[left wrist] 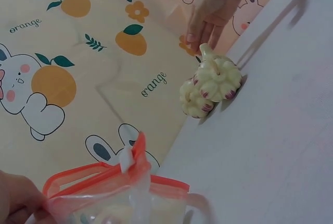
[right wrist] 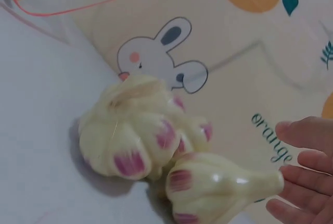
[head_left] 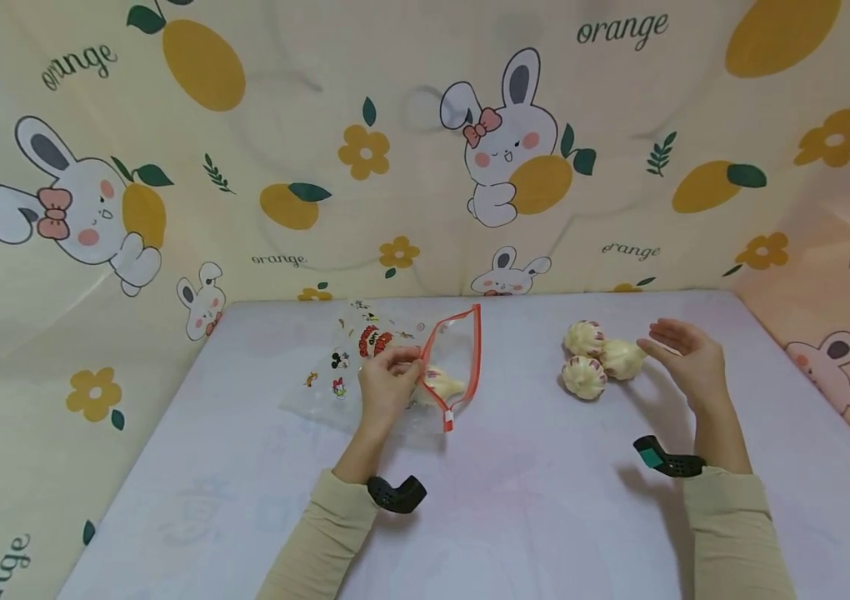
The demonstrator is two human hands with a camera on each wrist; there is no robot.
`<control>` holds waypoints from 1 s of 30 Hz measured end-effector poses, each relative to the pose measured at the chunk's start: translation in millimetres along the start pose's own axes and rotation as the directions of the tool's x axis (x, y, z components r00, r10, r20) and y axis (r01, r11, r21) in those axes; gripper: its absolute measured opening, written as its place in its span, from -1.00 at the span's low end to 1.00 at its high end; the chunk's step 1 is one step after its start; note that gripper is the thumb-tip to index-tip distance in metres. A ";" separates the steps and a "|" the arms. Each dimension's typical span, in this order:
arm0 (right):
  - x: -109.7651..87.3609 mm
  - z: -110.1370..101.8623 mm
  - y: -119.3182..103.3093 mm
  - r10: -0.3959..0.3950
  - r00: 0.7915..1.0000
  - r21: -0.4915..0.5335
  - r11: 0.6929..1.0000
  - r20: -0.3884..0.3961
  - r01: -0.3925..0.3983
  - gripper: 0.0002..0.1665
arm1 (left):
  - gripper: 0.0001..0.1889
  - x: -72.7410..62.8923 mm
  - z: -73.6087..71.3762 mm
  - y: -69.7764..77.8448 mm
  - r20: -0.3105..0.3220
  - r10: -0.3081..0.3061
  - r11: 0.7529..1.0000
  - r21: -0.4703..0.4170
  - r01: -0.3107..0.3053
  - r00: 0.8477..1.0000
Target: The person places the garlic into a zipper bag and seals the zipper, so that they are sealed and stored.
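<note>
My left hand (head_left: pixel 387 387) pinches the rim of a clear zip bag (head_left: pixel 374 340) with cartoon prints and a red-orange zip edge. Its mouth gapes toward the right, and a garlic bulb (head_left: pixel 442 383) lies inside. To the right, three cream garlic bulbs (head_left: pixel 583 377) with purple patches sit clustered on the table. My right hand (head_left: pixel 691 367) is beside them, fingers extended and thumb apart, holding nothing. The right wrist view shows the neck of the nearest garlic bulb (right wrist: pixel 213 187) pointing at these fingers (right wrist: pixel 307 182). In the left wrist view a white slider sits on the bag's zip (left wrist: pixel 126 159).
A white table (head_left: pixel 515 500) lies beneath everything. Behind it hangs a cream cloth (head_left: pixel 410 208) printed with rabbits and oranges, which also covers the sides. Each wrist wears a black device (head_left: pixel 397 494).
</note>
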State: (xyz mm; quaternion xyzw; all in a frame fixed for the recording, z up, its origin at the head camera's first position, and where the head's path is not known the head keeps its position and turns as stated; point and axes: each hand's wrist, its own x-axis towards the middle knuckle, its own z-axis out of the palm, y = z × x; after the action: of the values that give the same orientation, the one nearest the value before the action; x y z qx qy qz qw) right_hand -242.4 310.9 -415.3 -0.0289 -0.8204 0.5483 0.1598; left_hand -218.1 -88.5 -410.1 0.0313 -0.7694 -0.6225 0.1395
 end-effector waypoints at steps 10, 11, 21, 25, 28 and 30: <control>0.8 -0.1 14.2 0.086 0.992 -0.013 0.996 0.091 -0.085 -0.32 | -0.85 -0.7 0.5 -2.0 -0.014 0.005 1.000 0.000 -0.005 1.000; 0.8 0.0 15.1 0.098 0.990 -0.030 0.995 0.101 -0.095 -0.27 | -0.85 -0.7 0.5 -2.1 -0.013 0.002 1.000 0.001 -0.002 1.000; 2.1 0.6 21.9 0.169 0.974 -0.099 0.983 0.147 -0.156 -0.16 | -0.86 -0.4 1.7 -1.9 -0.014 -0.002 1.000 0.017 0.002 1.000; 1.8 1.7 24.1 0.182 0.972 -0.094 0.981 0.149 -0.169 -0.17 | -0.86 0.1 2.0 -1.8 -0.012 0.016 1.000 0.020 -0.016 1.000; 2.5 2.2 26.5 0.177 0.973 -0.107 0.981 0.149 -0.162 -0.19 | -0.86 -0.2 1.8 -1.6 -0.011 0.014 1.000 0.016 -0.014 1.000; 2.8 2.6 27.4 0.176 0.973 -0.124 0.979 0.148 -0.159 -0.20 | -0.86 -0.8 1.4 -1.6 -0.010 0.007 1.000 0.018 -0.007 1.000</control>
State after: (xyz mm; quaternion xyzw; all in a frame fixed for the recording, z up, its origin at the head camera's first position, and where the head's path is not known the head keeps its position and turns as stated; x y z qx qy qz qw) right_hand -249.3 320.1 -440.4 -0.0632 -0.8545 0.5136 0.0452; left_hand -217.9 -87.3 -412.0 0.0330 -0.7744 -0.6149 0.1453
